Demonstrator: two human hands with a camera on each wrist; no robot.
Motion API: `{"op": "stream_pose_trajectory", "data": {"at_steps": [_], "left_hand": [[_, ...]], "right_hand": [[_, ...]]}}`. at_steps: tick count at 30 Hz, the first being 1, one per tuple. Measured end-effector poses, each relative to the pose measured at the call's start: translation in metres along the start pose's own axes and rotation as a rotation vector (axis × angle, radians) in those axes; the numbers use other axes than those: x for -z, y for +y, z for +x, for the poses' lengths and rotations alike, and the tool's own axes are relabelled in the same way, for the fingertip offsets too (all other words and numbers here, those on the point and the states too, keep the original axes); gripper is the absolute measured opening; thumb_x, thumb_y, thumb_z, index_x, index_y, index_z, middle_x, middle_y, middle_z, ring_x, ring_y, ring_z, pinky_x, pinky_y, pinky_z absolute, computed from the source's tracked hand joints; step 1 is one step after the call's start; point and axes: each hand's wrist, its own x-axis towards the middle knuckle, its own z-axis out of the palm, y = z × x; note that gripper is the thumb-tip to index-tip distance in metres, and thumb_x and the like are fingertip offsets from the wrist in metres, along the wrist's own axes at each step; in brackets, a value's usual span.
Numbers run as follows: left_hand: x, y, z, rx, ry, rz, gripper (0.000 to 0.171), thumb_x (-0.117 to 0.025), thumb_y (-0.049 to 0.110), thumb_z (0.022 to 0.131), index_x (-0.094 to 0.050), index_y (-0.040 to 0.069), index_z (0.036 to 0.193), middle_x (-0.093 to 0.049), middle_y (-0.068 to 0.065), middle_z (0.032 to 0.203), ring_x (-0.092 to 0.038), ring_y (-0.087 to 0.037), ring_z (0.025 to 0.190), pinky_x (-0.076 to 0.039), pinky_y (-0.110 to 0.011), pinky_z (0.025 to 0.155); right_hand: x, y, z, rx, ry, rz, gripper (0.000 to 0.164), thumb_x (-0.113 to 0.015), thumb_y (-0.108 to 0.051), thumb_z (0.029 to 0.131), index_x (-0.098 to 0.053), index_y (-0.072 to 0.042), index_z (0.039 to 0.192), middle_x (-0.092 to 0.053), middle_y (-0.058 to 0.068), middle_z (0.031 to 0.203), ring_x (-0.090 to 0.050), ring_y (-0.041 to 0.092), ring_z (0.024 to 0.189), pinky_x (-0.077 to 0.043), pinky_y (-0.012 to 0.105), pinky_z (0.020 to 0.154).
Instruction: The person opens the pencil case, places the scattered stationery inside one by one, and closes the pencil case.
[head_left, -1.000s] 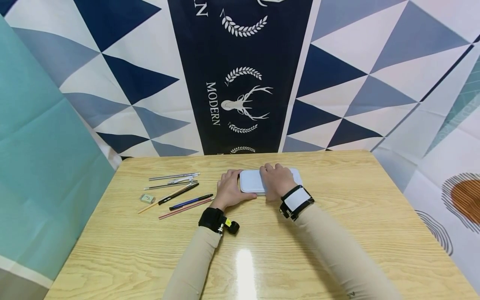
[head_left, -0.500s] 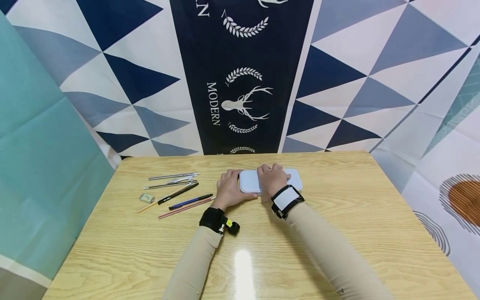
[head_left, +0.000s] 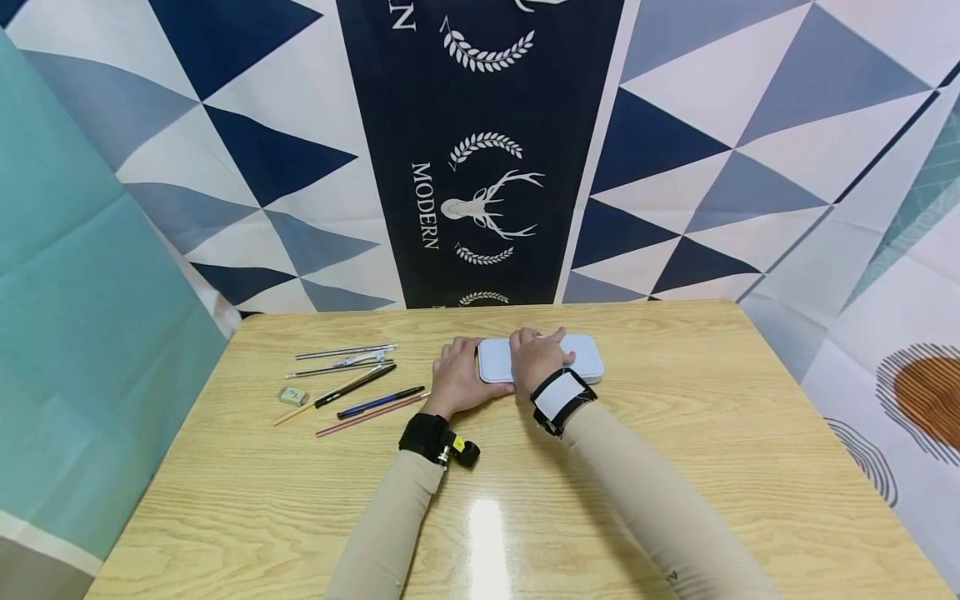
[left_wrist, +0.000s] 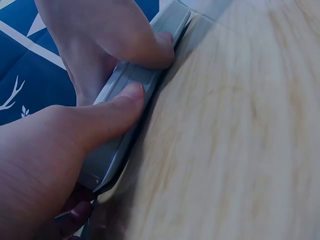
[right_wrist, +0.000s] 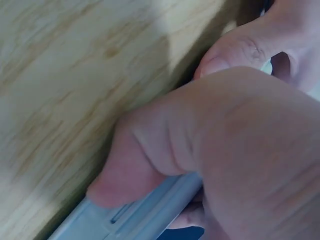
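A pale blue, rounded pencil case [head_left: 587,358] lies closed near the far side of the wooden table. My left hand [head_left: 459,379] grips its left end, the thumb along the near side. Across the case's middle my right hand [head_left: 534,362] holds it from above. In the left wrist view, both thumbs press the side of the case [left_wrist: 106,155], one from each hand. The right wrist view shows my right thumb [right_wrist: 132,175] on the case's grooved side [right_wrist: 150,202], close to my left thumb [right_wrist: 232,57]. The fingers behind the case are mostly hidden.
Left of the case lie a blue pen [head_left: 381,402], a red pencil [head_left: 367,416], a black pen [head_left: 356,387], a yellow pencil [head_left: 303,410], dark pencils [head_left: 337,370], a small white tool [head_left: 362,359] and an eraser [head_left: 293,396]. A patterned cloth [head_left: 675,150] hangs behind the table.
My right hand has shifted left along the case, towards my left hand, baring more of its right end. My left hand and the case have stayed nearly still.
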Motion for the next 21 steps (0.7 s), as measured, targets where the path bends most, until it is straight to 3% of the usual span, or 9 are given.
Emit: {"op": "stream_pose_trajectory", "data": {"at_steps": [5, 14, 21], "left_hand": [[0.000, 0.003, 0.001, 0.002, 0.017, 0.031, 0.101, -0.099, 0.056, 0.081, -0.056, 0.012, 0.161, -0.060, -0.013, 0.156, -0.054, -0.035, 0.138, -0.048, -0.054, 0.110], [-0.002, 0.006, -0.001, -0.004, 0.040, 0.075, 0.099, -0.099, 0.057, 0.080, -0.058, 0.010, 0.158, -0.062, -0.014, 0.150, -0.056, -0.035, 0.134, -0.051, -0.053, 0.106], [-0.003, 0.008, -0.004, -0.008, 0.055, 0.066, 0.099, -0.100, 0.056, 0.080, -0.059, 0.009, 0.157, -0.063, -0.015, 0.151, -0.056, -0.037, 0.135, -0.051, -0.055, 0.107]], "right_hand": [[-0.001, 0.002, -0.002, -0.006, 0.012, 0.067, 0.090, -0.083, -0.023, 0.095, -0.038, 0.007, 0.167, -0.051, 0.033, 0.161, -0.044, 0.074, 0.152, -0.064, 0.079, 0.093], [-0.002, 0.001, -0.010, -0.018, 0.052, 0.101, 0.064, -0.066, -0.013, 0.107, -0.043, 0.007, 0.164, -0.053, 0.033, 0.160, -0.046, 0.073, 0.152, -0.065, 0.076, 0.092], [0.001, 0.001, -0.012, -0.028, 0.020, 0.086, 0.069, -0.068, -0.017, 0.108, -0.039, 0.004, 0.167, -0.050, 0.030, 0.164, -0.043, 0.069, 0.157, -0.064, 0.075, 0.098]]}}
